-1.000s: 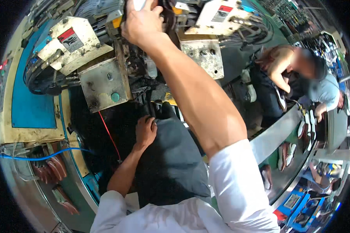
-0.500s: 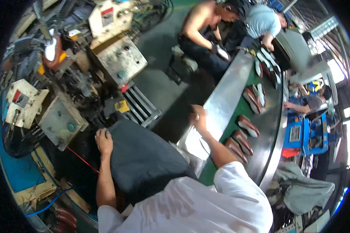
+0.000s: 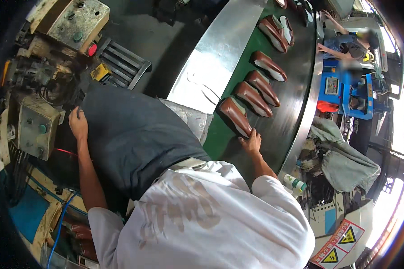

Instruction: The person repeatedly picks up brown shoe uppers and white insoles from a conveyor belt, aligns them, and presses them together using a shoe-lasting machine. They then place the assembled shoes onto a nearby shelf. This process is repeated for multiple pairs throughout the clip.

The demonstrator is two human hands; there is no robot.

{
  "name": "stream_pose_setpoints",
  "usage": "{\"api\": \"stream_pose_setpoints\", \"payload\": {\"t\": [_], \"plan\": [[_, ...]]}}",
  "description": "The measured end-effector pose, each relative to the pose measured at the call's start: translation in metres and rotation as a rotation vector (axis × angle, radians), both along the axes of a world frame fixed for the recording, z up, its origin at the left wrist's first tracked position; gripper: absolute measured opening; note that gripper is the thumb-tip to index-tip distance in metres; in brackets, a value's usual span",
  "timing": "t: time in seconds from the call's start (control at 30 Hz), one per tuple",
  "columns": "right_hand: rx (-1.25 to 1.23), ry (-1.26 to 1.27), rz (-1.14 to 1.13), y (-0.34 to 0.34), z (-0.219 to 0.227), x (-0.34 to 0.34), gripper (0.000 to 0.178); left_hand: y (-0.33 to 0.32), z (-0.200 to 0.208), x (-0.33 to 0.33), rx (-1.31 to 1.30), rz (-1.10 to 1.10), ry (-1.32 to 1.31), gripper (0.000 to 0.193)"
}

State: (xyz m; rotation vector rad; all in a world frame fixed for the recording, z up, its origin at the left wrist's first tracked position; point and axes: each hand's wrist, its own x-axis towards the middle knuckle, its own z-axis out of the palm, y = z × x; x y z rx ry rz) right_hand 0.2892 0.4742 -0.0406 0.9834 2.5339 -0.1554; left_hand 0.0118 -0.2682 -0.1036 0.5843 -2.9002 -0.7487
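Observation:
On the conveyor to my right, my right hand (image 3: 252,142) has its fingers closed on the near end of a brown leather shoe (image 3: 236,117). The shoe rests on the belt. Beside it, further along, lie more brown shoes, among them a close neighbour (image 3: 253,98) and another (image 3: 263,88). My left hand (image 3: 79,123) lies over my knee on the dark trousers, its fingers loosely spread and holding nothing. A dark band shows on one of its fingers.
A metal ledge (image 3: 215,49) borders the green and steel conveyor (image 3: 287,119). Machine control boxes (image 3: 36,127) and a slatted metal stand (image 3: 125,65) are at left. A person (image 3: 350,47) works beyond the belt by a blue machine (image 3: 345,92). A grey cloth (image 3: 345,166) hangs at right.
My right hand has moved from above the metal ledge to the belt and taken hold of a brown shoe. My left hand stays at the knee. The view has tilted toward my body.

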Motion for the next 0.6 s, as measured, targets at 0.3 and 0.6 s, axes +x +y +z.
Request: {"api": "stream_pose_setpoints", "payload": {"t": [0.3,0.6], "plan": [[-0.411,0.307,0.016,0.013,0.006,-0.072,0.101,0.02,0.012,-0.004,-0.189,-0.107,-0.046,0.039],[-1.066,0.323,0.025,-0.131,0.119,-0.219,0.065,0.181,0.149,-0.021,0.846,-0.391,0.201,0.044]]}}
